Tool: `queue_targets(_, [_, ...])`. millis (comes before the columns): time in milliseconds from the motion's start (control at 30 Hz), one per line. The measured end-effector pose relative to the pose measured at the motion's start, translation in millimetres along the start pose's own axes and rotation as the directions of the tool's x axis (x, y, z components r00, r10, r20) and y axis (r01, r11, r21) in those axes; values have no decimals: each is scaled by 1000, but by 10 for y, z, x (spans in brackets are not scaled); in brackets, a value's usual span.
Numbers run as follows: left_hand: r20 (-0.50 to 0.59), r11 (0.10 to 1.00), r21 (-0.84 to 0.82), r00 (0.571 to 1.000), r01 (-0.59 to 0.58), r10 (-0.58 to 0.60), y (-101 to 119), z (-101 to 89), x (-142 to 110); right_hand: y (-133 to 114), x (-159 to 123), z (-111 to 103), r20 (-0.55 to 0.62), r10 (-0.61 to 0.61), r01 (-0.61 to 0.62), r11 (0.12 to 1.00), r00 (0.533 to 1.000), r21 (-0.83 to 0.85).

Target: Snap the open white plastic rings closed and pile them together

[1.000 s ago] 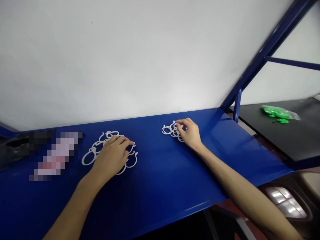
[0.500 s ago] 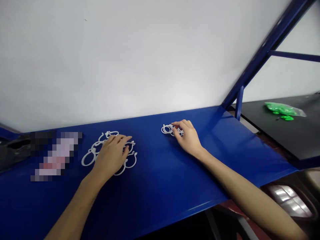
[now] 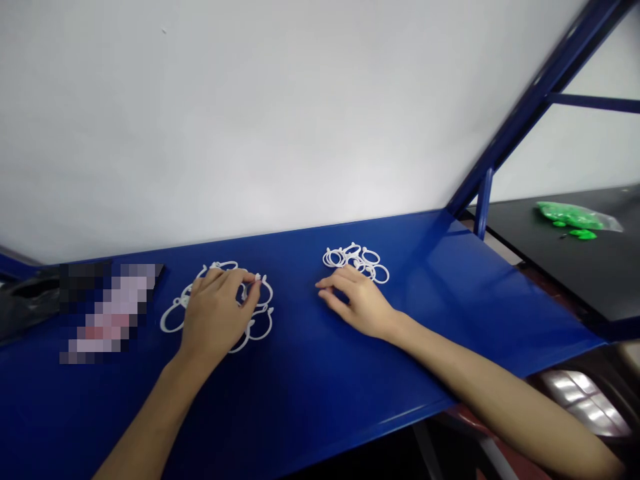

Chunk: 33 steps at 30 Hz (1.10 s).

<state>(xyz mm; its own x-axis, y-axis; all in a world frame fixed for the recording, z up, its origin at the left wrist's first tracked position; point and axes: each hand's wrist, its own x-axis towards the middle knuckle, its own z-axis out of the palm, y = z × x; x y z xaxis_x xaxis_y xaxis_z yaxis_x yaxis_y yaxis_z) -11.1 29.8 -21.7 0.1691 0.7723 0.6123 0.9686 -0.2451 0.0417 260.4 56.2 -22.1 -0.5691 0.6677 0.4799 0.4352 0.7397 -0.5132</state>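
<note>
A pile of larger white plastic rings [image 3: 265, 291] lies on the blue shelf [image 3: 310, 380] at the left. My left hand [image 3: 215, 313] rests on this pile, its fingers curled and its thumb and forefinger pinched on one ring at the pile's far right. A smaller heap of small white rings [image 3: 357, 261] lies further right, near the wall. My right hand [image 3: 357, 303] lies on the shelf just in front of and to the left of that heap. Its fingers are stretched out to the left, and it holds nothing.
A blurred-out object [image 3: 107, 310] lies at the shelf's left end. A blue upright and slanted brace [image 3: 484, 200] close the shelf's right end. Beyond it, a black table [image 3: 590, 280] carries a bag of green parts [image 3: 575, 217]. A white wall rises behind.
My right hand has left the small rings and drawn back toward me and leftward, uncovering the heap. My left hand's fingers have curled in on a ring in the large pile.
</note>
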Motion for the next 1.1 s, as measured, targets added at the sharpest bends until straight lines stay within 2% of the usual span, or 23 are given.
queue_targets(100, [-93, 995, -68, 994, -68, 61, 217, -64, -21, -101, -14, 56, 73, 13, -20, 995, 997, 98])
queue_targets(167, [-83, 987, -128, 992, -102, 92, 390, -90, -56, -159, -27, 94, 113, 21, -40, 986, 993, 161])
queue_targets(233, [-50, 976, -198, 995, -93, 85, 541, -103, -94, -190, -43, 126, 105, 28, -50, 976, 994, 213])
queue_targets(333, [57, 938, -346, 998, 25, -5, 669, -118, -127, -185, -67, 151, 26, 63, -67, 963, 998, 262])
queue_targets(433, [229, 847, -483, 966, 223, -123, 696, -132, -121, -157, -81, 146, -22, 82, -73, 955, 996, 287])
queue_targets(500, [316, 783, -546, 939, 300, -139, 694, -132, -112, -143, -83, 133, -34, 40, -29, 958, 999, 285])
queue_targets(567, [353, 747, -581, 927, 321, -124, 694, -122, -114, -136, -83, 120, -49, -39, 51, 962, 998, 269])
queue_targets(700, [305, 781, -552, 942, 293, -139, 699, -77, -170, -138, -90, 107, -80, -158, 172, 963, 984, 208])
queue_targets(833, [226, 805, -545, 966, 234, -128, 684, -24, -244, -136, -118, 113, -46, -237, 241, 960, 970, 141])
queue_targets(1000, [240, 837, -528, 971, 144, -16, 662, 0, -226, -95, -110, 94, 44, -268, 265, 962, 962, 57])
queue_targets(1100, [232, 885, -461, 972, 71, 43, 562, -1, -139, -16, -37, 14, -15, -247, 248, 966, 969, 79])
